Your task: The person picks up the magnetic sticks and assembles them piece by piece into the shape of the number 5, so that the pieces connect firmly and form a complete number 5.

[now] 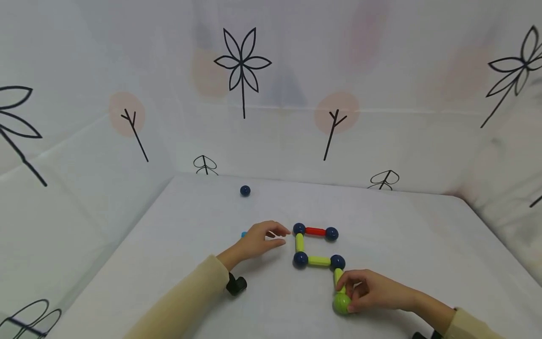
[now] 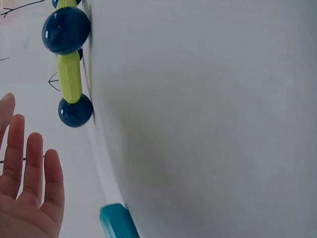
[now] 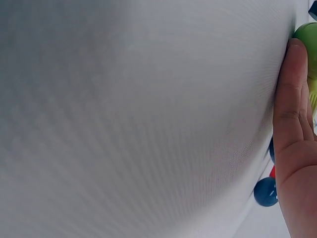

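Observation:
A chain of magnetic building pieces lies on the white table. Several dark blue balls are joined by yellow-green rods and one red rod. At its near end, a last yellow-green rod meets a light green ball. My right hand grips this green ball, its thumb at the ball's side and a fingertip against the rod. To the left of the chain, my left hand hovers with loosely bent fingers and nothing in them. Behind it, a blue rod is partly hidden in the head view.
A single dark blue ball lies near the table's back edge. White cloth walls with drawn plants stand behind and at the sides. A black wrist camera hangs under the left wrist.

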Demonstrator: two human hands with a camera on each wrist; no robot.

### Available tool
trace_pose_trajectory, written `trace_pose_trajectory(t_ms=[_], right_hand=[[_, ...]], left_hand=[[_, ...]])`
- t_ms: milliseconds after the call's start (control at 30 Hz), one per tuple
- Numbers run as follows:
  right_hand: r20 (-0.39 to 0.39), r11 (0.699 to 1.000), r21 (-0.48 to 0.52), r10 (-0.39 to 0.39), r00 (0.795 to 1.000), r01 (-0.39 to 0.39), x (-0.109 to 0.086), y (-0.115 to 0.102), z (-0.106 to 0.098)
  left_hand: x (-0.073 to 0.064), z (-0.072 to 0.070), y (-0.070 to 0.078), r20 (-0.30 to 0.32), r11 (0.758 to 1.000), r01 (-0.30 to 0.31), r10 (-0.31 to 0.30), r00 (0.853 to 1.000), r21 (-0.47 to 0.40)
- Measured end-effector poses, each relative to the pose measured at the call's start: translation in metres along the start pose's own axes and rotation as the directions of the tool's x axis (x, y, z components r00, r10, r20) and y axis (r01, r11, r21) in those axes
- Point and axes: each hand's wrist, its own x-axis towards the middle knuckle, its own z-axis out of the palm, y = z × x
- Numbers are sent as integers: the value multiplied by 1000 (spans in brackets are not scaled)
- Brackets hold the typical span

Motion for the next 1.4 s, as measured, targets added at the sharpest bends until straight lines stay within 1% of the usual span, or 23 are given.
trace_pose_trajectory(t_ms=[200,367,433,600,767,867,967,1133,1233,1300,1400], right_hand=[[-15,1000,-15,2,1000,-2,-1,1,1],[-18,1000,-8,-15,1000,15,-2,0,4],[-22,1000,-16,-9,1000,8,-1,-1,5],[-29,999,-39,25,999,-26,3,-1,6],[-35,998,-33,59,998,-60,4,-2,5],[-38,997,-30,71,997,-72,4,-3,4],[-44,996,-29,80,996,-82,3,-3,3],[-51,996,-19,88,995,-89,3,-1,3],[-57,996,-19,84,995,-85,3,-1,3],[-62,996,-21,83,995,-84,3,0,3],[-67,996,-19,82,994,-84,3,0,3]], left_hand=[[-7,-12,-7,-32,999,22,-21,999,33],[-14,-22,-13,-64,996,62,-58,996,62],[-18,-26,-17,-72,994,78,-73,995,76],[-25,-34,-28,-78,987,130,-123,989,94],[-29,-40,-34,-73,975,205,-200,977,80],[-30,-42,-36,-60,969,236,-232,971,74],[-30,-42,-37,-46,964,254,-252,967,71],[-29,-41,-38,-34,950,307,-305,952,58],[-27,-40,-38,-34,938,342,-341,939,45],[-26,-39,-38,-34,935,351,-350,936,44],[-25,-38,-38,-37,936,347,-346,938,56]])
